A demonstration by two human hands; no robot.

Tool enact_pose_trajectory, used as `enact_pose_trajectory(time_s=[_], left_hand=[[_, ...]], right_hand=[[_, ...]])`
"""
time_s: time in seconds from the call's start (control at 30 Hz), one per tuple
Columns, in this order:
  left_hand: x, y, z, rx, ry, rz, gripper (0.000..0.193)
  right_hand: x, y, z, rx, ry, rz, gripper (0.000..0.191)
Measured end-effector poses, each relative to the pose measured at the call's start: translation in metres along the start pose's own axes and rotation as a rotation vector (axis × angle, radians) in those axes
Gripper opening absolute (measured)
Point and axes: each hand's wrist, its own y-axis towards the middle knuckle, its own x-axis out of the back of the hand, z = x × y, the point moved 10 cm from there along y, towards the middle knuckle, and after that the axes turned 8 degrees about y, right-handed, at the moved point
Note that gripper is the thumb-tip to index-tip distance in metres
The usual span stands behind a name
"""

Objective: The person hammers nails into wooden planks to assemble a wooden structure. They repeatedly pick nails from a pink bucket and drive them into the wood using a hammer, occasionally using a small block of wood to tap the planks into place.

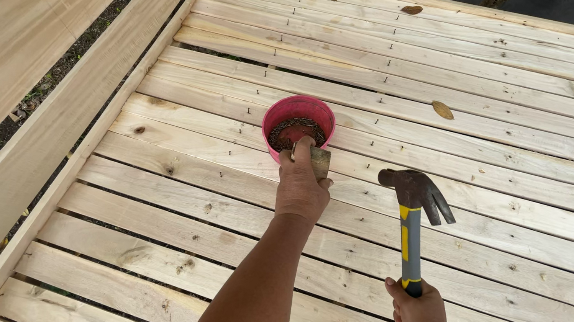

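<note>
Reaching forward over a slatted wooden platform [446,234], the left hand [302,187] rests its thumb over the near rim of a pink cup [300,113] and presses a small wooden block [319,162] against the cup's front; its grip is closed around that block, with the fingers curled beneath and hidden from view. The cup stands upright on the slats, left of centre, and holds a dark heap of small nails [292,132]. To the right and nearer the viewer, the right hand [420,315] grips the lower part of a claw hammer [411,228]; this grip is wrapped fully shut around the black and yellow handle. The hammer stands nearly upright, its dark steel head level with the left hand and just beside it, claws pointing right, apart from the cup. The platform is made of pale planks running left to right with narrow gaps between them, and rows of nail heads mark the boards. Three dry leaves [442,109] lie on the far planks. A broad pale board [7,21] slants along the left side, with a strip of soil and green plants [42,89] between it and the platform's edge rail.
</note>
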Motion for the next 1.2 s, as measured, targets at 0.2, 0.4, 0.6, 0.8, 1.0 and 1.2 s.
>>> enact_pose_trajectory(time_s=[0.2, 0.4, 0.6, 0.8, 1.0, 1.2], left_hand=[[0.002, 0.000, 0.000, 0.001, 0.014, 0.006, 0.086], [0.001, 0.002, 0.003, -0.004, 0.029, 0.000, 0.087], [-0.002, 0.004, -0.001, -0.014, 0.014, -0.014, 0.088], [0.002, -0.002, 0.004, -0.017, 0.023, -0.014, 0.088], [0.000, -0.001, -0.001, 0.006, 0.024, 0.015, 0.087], [0.004, -0.004, -0.001, 0.021, 0.033, 0.024, 0.086]], right_hand=[[-0.004, -0.007, -0.044, -0.295, -0.222, 0.038, 0.039], [0.001, -0.001, -0.004, -0.052, -0.156, 0.007, 0.042], [-0.002, 0.008, -0.016, -0.051, -0.075, -0.008, 0.035], [-0.005, 0.017, -0.017, -0.195, -0.263, 0.028, 0.042], [0.009, 0.019, 0.045, 0.094, -0.230, -0.043, 0.043], [0.001, 0.010, -0.016, -0.216, -0.347, 0.004, 0.038]])
